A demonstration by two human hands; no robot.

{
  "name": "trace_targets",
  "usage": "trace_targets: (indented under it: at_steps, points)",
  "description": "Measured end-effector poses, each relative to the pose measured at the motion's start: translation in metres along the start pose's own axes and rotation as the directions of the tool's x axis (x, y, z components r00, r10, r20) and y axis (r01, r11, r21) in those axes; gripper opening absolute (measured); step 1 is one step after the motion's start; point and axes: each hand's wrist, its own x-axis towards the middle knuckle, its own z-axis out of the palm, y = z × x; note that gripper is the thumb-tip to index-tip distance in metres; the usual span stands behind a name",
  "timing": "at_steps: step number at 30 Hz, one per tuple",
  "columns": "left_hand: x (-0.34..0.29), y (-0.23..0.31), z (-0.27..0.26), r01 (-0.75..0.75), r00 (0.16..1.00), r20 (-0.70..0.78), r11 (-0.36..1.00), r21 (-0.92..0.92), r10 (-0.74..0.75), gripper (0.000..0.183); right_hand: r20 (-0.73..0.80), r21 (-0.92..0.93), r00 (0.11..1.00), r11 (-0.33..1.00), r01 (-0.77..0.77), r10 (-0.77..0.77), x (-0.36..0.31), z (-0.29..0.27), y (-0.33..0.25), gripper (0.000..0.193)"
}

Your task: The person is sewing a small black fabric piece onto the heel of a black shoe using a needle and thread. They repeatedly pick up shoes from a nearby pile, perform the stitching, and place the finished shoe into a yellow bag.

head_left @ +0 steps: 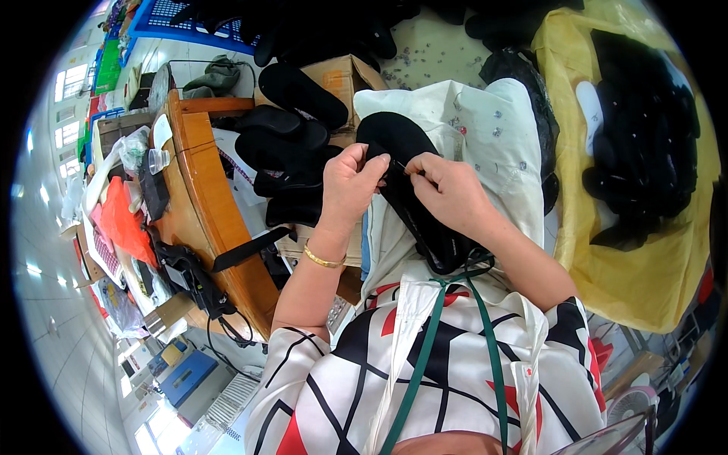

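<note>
A long black slipper lies across my lap on a white cloth, its rounded toe end pointing away from me. My left hand, with a gold bracelet on the wrist, is closed in a pinch at the slipper's left edge, on a bit of its black material. From the right, my right hand pinches a thin, dark, needle-like thing over the slipper's middle. Its exact kind is too small to make out. Small shiny bits are scattered on the white cloth.
Black slippers pile up at left beside a wooden table edge and a cardboard box. A black strap juts over that edge. At right, a yellow-lined container holds many black slippers. A blue crate stands far left.
</note>
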Motion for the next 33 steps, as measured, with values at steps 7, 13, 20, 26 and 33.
trace_targets:
  at_steps: [7,13,20,26,33]
  points:
    - [0.002,0.006,-0.006,0.067,0.996,0.067,0.997,-0.03,-0.065,0.009,-0.066,-0.14,0.988,0.982,0.13,-0.14,-0.001,0.017,0.015,0.01]
    - [0.002,0.008,-0.008,0.121,0.989,0.106,0.985,-0.125,-0.108,0.007,-0.081,-0.208,0.976,0.961,0.182,-0.203,0.001,0.023,0.018,0.01]
    - [0.003,0.009,-0.008,0.127,0.988,0.108,0.983,-0.135,-0.112,0.009,0.031,-0.204,0.983,0.961,0.184,-0.182,0.005,0.002,0.009,0.008]
    - [0.005,0.006,-0.009,0.122,0.987,0.122,0.984,-0.133,-0.106,0.011,0.072,-0.161,0.985,0.972,0.169,-0.159,0.01,-0.005,0.008,0.008]
    - [0.008,0.0,-0.014,0.134,0.982,0.152,0.979,-0.156,-0.11,0.008,-0.003,-0.153,0.982,0.971,0.185,-0.188,0.007,0.007,0.013,0.008]
